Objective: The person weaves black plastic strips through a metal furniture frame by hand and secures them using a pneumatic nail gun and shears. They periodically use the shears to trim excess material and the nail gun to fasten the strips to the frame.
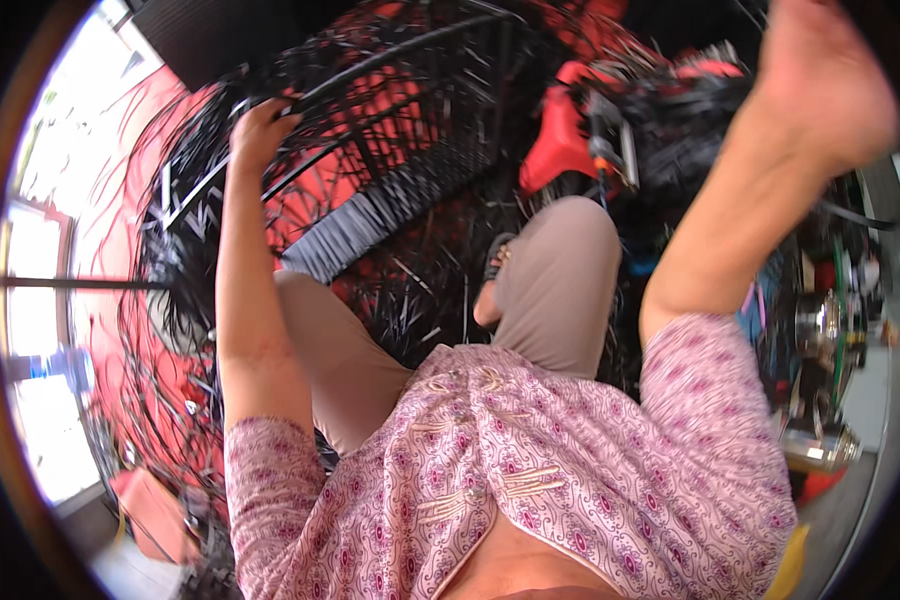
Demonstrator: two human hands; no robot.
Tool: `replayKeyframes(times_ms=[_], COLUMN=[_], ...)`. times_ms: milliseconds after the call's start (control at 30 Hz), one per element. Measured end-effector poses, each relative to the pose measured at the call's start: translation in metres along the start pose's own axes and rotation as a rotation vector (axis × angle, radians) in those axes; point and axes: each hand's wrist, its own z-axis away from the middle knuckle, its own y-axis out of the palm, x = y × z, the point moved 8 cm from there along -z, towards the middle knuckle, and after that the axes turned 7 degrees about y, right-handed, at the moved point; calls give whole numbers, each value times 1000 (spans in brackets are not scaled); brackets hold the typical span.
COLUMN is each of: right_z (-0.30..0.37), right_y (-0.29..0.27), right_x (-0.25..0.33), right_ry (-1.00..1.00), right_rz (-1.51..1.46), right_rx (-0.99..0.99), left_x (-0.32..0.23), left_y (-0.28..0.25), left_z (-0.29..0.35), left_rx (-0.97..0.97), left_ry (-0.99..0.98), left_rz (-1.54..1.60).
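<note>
A black frame (410,48) with thin bars stands slanted in front of my knees. Flat dark strips are woven tightly along its lower part, forming a grey-black woven band (355,225). My left hand (260,132) is closed round the frame's upper left corner, with loose strips hanging about it. Raised at the far upper right, my right hand (830,85) is smeared by motion, and its fingers are cut off or blurred. Whether it holds anything cannot be made out. Beneath it lies a blurred heap of black strips (685,130).
Loose black strips (410,290) litter the red floor (135,190) round my feet. Right of the frame stands a red plastic stool (557,140) with a hand tool (602,130) on it. Metal jars (818,445) stand at the right; a pinkish bag (155,510) lies at lower left.
</note>
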Motion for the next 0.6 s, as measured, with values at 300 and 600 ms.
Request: replayKeyframes(times_ms=[300,600], right_z=[224,387], right_y=[-71,-48], right_x=[-304,-362], right_ry=[759,1024], right_rz=[-649,-926], right_rx=[-892,-1153], left_x=[9,1], left_y=[-11,-26], left_z=[-21,-19], left_rx=[-5,-55], left_ry=[7,-114], left_rz=[129,86])
